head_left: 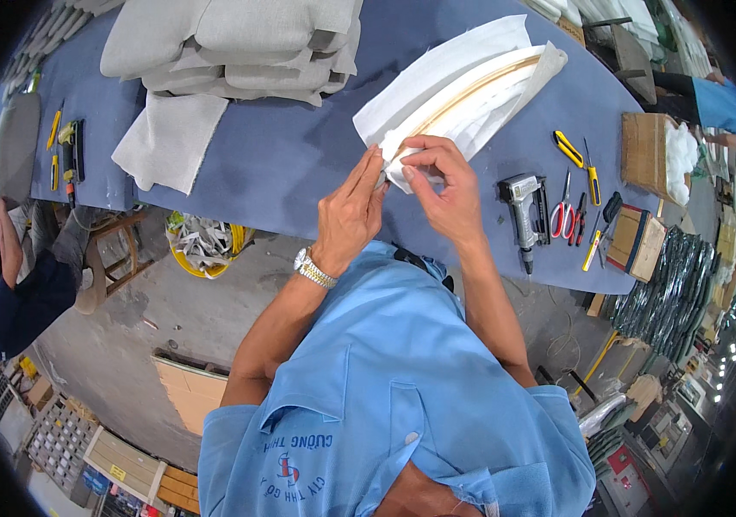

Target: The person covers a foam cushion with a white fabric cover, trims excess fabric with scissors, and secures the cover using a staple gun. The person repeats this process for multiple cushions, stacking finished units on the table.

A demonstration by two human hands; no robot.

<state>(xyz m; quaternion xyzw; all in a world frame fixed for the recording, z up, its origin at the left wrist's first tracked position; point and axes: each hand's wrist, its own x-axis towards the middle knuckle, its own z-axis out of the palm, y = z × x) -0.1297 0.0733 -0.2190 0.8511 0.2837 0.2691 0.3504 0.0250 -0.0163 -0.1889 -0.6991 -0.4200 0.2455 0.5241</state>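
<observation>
A long curved piece [462,99] with pale fabric, white padding and a tan strip along its length lies slanted on the blue table. At its near end, my left hand [352,202] presses its fingers together against the fabric from the left. My right hand [445,185] pinches the same end from the right, with thumb and index finger bent inward. The fingers cover part of this end. A loose flap of the fabric [437,73] spreads out on the piece's left side.
Stacked grey fabric-covered cushions [247,43] rise at the back left beside a fabric piece [170,142]. To the right lie a staple gun [523,211], red-handled scissors [562,215] and a yellow cutter [568,148]. A scrap-filled yellow basket [204,246] stands below the edge. Another person [36,284] is at left.
</observation>
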